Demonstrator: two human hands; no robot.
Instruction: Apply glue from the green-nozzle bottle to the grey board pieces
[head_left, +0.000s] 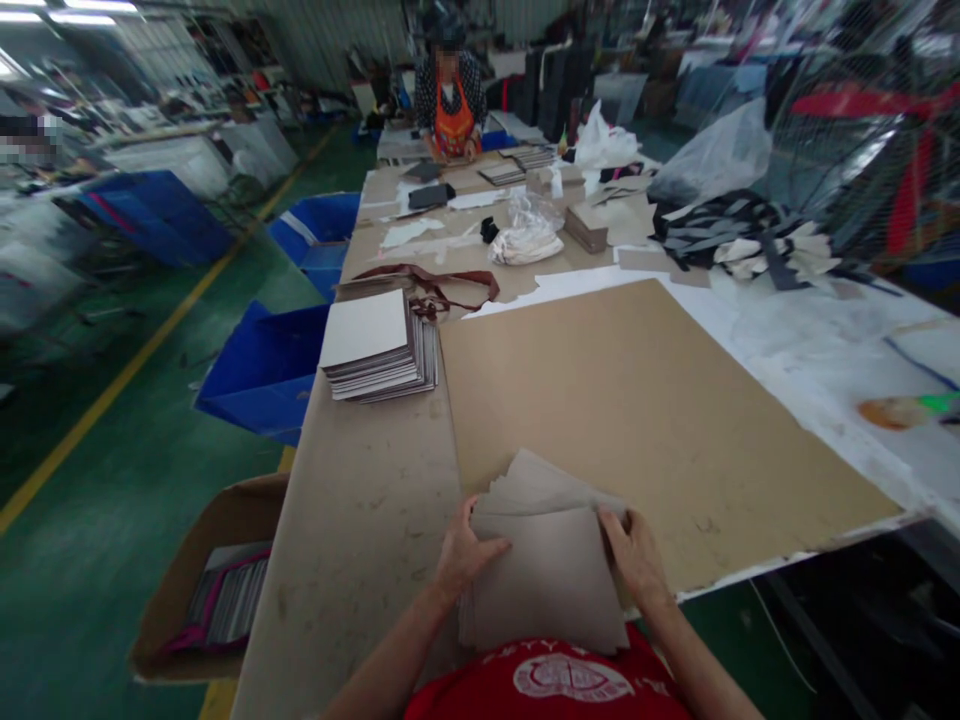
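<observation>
One pile of grey-beige sheets (547,575) lies at the near edge of the table (360,520), its upper sheets fanned out towards 12 o'clock. Two hands grip it. The left hand (459,555) clasps the left edge, thumb spread across the top sheet and forearm coming in from 7 o'clock. The right hand (636,555) clasps the right edge with its fingers curled, forearm from 5 o'clock. The pile overlaps one large brown board (652,410) that runs off towards 1 o'clock. One stack of cards (379,350) sits at 11 o'clock. Two blue bins (262,375) stand at 10 o'clock, and one cardboard box (202,590) at 9 o'clock. One person (450,100) stands far off at 12 o'clock.
</observation>
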